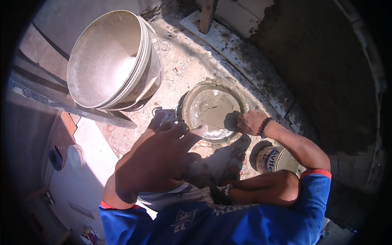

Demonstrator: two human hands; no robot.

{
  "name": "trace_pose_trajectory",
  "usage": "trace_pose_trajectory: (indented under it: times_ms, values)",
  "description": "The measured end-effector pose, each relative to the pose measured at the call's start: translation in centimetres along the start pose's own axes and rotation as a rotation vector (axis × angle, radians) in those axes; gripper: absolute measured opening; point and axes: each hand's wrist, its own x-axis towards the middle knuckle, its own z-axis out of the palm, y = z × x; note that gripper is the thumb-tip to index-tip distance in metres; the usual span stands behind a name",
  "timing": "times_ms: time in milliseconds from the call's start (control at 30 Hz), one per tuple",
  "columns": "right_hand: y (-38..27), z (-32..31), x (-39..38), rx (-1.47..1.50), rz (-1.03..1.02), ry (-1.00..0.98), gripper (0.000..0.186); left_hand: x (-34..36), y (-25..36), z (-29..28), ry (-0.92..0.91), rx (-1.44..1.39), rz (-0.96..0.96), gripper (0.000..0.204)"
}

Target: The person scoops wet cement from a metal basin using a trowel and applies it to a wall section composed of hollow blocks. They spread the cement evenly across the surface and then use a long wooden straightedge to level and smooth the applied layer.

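A round bucket [188, 107] of wet grey mortar [213, 110] stands in front of me, its rim smeared with the mix. My right hand [252, 122], with a dark bead bracelet at the wrist, is closed at the bucket's right rim. From its fingers a dark, flat trowel-like tool [232, 121] reaches over the mortar; the grip itself is mostly hidden. Nearer to me, my left hand [173, 141] is raised close to the bucket's front left side. Its fingers are spread, and I see nothing held in them.
A large whitish bucket [102, 61] with a wire handle tilts at the upper left. A small tin [275, 158] stands right of my knee. Behind the mortar bucket runs a splattered board [241, 61], with a dark wet wall patch [314, 69] beyond. A long metal bar [69, 102] lies left.
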Motion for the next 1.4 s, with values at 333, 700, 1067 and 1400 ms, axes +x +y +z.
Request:
trace_pose_trajectory:
  times_ms: [333, 700, 1067, 1400]
  values:
    - [2.6, -4.3, -4.6, -0.29, 0.228, 0.28, 0.021, -1.0, 0.2, 0.0, -0.03, -0.093, -0.179, 0.036]
    - [-1.6, -2.4, -4.2, -0.013, 0.019, 0.159, 0.027, -1.2, 0.8, -0.8, -0.058, -0.096, -0.212, 0.058]
    - [3.7, -4.1, -5.7, -0.202, 0.235, 0.095, 0.026, -1.4, 0.4, -0.2, -0.04, -0.064, -0.149, 0.078]
    - [0.6, -0.4, -0.1, -0.095, 0.039, -0.011, 0.03, -0.6, 1.0, -0.3, -0.121, -0.042, -0.171, 0.073]
